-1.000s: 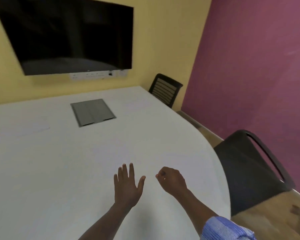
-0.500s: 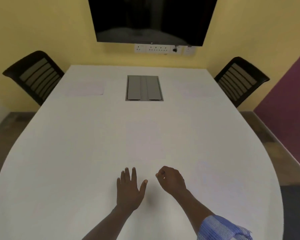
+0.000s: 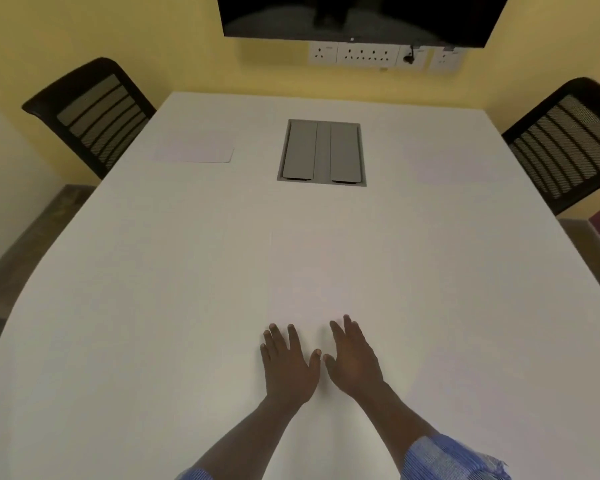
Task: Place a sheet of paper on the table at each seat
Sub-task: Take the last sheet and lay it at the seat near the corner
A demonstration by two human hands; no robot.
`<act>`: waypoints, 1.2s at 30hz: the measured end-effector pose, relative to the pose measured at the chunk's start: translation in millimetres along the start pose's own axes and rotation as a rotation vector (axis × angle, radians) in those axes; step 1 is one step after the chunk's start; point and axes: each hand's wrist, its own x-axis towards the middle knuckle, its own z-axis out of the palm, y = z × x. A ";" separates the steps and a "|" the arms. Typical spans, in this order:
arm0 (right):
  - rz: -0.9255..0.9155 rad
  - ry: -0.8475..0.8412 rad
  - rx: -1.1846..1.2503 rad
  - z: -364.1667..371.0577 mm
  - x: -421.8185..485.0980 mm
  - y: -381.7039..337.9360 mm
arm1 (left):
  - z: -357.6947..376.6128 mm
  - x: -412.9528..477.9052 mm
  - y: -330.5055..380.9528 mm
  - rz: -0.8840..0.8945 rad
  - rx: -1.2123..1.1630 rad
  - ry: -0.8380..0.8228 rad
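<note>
Resting flat, palm down, both hands are seen on the white table (image 3: pixel 153 306) near its near edge, side by side, thumbs almost touching. Left hand (image 3: pixel 288 367): fingers spread, nothing gripped. Right hand (image 3: pixel 354 362): fingers extended and close together, nothing gripped. A faint rectangular outline is noted on the surface under and beyond the fingertips, consistent with a sheet of paper (image 3: pixel 312 271) lying at the near edge's seat; its edges are barely distinguishable from the tabletop. A second sheet (image 3: pixel 194 148) is seen lying flat toward the far left corner, in front of the left black mesh-backed chair (image 3: pixel 90 112). A paler patch (image 3: pixel 447 164) is noted toward the far right corner, before the right chair (image 3: pixel 568 143); whether it is paper cannot be told. A grey double-flap cable hatch (image 3: pixel 322 152) is set into the table at the middle of the far end, flaps closed. A dark screen (image 3: pixel 357 15) and a row of sockets (image 3: pixel 368 55) are mounted on the yellow wall beyond. Blue striped sleeves (image 3: pixel 447 459) are pushed up both forearms.
</note>
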 end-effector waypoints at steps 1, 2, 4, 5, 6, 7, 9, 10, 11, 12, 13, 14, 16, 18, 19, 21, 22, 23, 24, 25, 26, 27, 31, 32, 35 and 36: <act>-0.015 -0.001 -0.012 3.5 3.9 -0.6 | 3.1 3.9 1.2 -0.013 0.001 0.013; -0.024 -0.001 -0.023 6.5 6.5 -1.2 | 6.3 6.9 1.6 -0.027 0.005 0.030; -0.025 -0.015 -0.030 16.7 12.5 0.0 | 16.8 13.7 0.3 -0.070 0.036 -0.037; -0.021 -0.021 -0.027 22.0 14.0 0.7 | 22.0 16.6 -1.1 -0.086 0.040 -0.051; -0.013 -0.020 -0.017 26.9 14.5 1.2 | 26.6 18.5 -2.4 -0.097 0.042 -0.044; -0.006 -0.006 -0.002 31.4 14.6 1.2 | 30.1 19.6 -2.7 -0.103 0.048 -0.033; 0.005 0.039 0.012 38.0 14.6 2.0 | 34.4 20.8 -0.3 -0.096 0.061 -0.005; 0.008 0.054 0.012 39.9 14.9 2.8 | 35.2 21.7 1.4 -0.092 0.070 0.003; 0.011 0.062 0.014 40.9 15.6 3.3 | 35.3 22.6 2.9 -0.096 0.083 -0.002; 0.015 0.068 0.020 41.2 16.7 3.8 | 35.2 24.2 3.8 -0.103 0.092 -0.010; 0.020 0.073 0.025 41.2 17.4 4.5 | 34.0 25.8 4.8 -0.107 0.093 -0.012; 0.022 0.079 0.021 40.8 18.1 4.8 | 32.0 27.3 6.6 -0.106 0.086 -0.006; 0.017 0.088 0.004 38.7 18.6 4.9 | 27.6 31.3 10.4 -0.087 0.030 0.027; 0.005 0.089 0.002 35.8 17.6 5.5 | 22.9 37.7 13.8 -0.044 -0.142 0.069; -0.006 0.080 0.000 34.5 16.9 6.6 | 19.2 42.4 15.5 -0.042 -0.292 0.086; -0.016 0.046 0.001 32.1 16.1 8.9 | 7.9 53.4 20.3 -0.153 -0.678 0.125; -0.015 0.029 0.009 30.6 16.2 9.6 | 2.6 59.2 22.2 -0.267 -0.860 0.139; -0.016 0.019 0.013 29.1 16.5 10.2 | -3.5 64.5 24.1 -0.413 -1.025 0.143; -0.019 0.013 0.010 27.3 16.8 9.9 | -8.8 70.6 24.8 -0.568 -1.173 0.146; -0.021 0.004 0.010 25.0 16.8 9.4 | -12.6 77.0 23.8 -0.700 -1.289 0.148; -0.022 -0.009 0.016 22.2 16.6 8.2 | -15.1 83.0 21.1 -0.776 -1.347 0.144; -0.021 -0.021 0.027 19.0 16.6 6.8 | -19.0 86.6 18.4 -0.801 -1.346 0.124; -0.006 0.048 0.034 6.8 14.2 -10.3 | -35.0 84.4 13.2 -0.786 -1.325 0.082; -0.003 0.082 0.034 2.9 13.0 -18.2 | -40.8 79.9 12.5 -0.780 -1.389 0.085; -0.005 0.216 0.022 -12.4 10.2 -48.2 | -67.0 58.9 8.5 -0.741 -1.586 0.060; -0.013 0.279 0.016 -19.5 9.7 -58.6 | -76.5 50.5 5.9 -0.723 -1.642 0.046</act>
